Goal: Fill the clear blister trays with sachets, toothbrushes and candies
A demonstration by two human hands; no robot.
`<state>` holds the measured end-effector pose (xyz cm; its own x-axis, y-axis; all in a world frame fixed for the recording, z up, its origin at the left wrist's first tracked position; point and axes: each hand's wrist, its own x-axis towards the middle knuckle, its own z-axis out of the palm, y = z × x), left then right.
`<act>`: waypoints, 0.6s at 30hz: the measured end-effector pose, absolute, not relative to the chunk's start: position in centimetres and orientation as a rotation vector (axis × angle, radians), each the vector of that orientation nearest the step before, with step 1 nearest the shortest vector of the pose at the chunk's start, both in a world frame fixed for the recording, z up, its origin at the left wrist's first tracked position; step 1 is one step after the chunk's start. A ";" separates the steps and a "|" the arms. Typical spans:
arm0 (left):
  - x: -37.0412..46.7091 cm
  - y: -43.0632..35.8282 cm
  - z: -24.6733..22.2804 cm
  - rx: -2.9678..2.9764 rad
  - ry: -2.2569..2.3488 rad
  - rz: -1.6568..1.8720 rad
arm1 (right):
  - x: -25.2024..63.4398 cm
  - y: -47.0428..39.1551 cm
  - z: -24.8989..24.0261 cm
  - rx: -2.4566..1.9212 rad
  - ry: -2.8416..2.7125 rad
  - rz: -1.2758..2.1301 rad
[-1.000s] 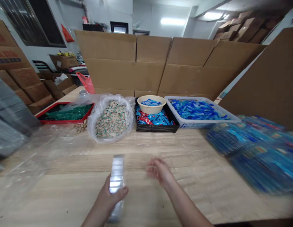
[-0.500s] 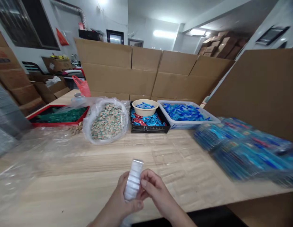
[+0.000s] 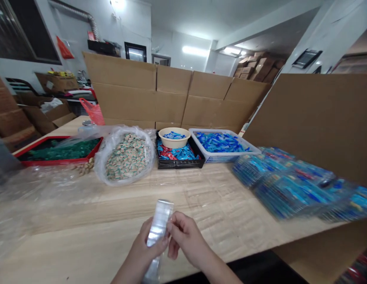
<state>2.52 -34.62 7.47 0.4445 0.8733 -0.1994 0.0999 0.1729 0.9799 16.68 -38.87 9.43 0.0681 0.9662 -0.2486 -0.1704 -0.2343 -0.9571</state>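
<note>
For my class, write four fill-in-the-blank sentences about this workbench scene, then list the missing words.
1. The hand wrapped around the shiny strip is the ____ one.
2. The tray under the green pieces is coloured ____.
3. The box beneath the cream bowl is coloured ____.
4. The white basket stands to the ____ of that box.

Missing words: left; red; black; right.

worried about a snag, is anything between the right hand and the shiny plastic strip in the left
Nothing visible does: the fingers of the right hand are at the edge of the plastic strip, in its upper half; the left hand grips it lower. The black tray and white basket sit farther back.
</note>
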 end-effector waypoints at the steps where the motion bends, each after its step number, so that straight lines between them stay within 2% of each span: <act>1: 1.7 -34.4 7.8 1.190 1.043 0.691 | 17.0 -39.0 9.0 -1.290 -0.824 1.359; 6: -1.4 -33.6 8.8 0.839 1.278 0.795 | 19.1 -38.5 4.7 -1.163 -0.299 1.182; 10: -0.7 -34.1 8.3 0.917 1.225 0.760 | 19.0 -38.0 2.5 -1.239 -0.052 1.351; 13: 0.3 -34.8 7.2 1.035 1.181 0.750 | 17.9 -38.7 3.9 -1.295 -0.163 1.430; 18: 2.1 -36.5 5.5 1.218 0.781 0.618 | 15.5 -39.4 7.2 -1.017 -0.597 1.550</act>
<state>2.05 -36.51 5.49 0.5984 0.7781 -0.1910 -0.0077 0.2440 0.9697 15.53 -39.36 7.22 0.0047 0.9590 -0.2835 -0.5209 -0.2396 -0.8193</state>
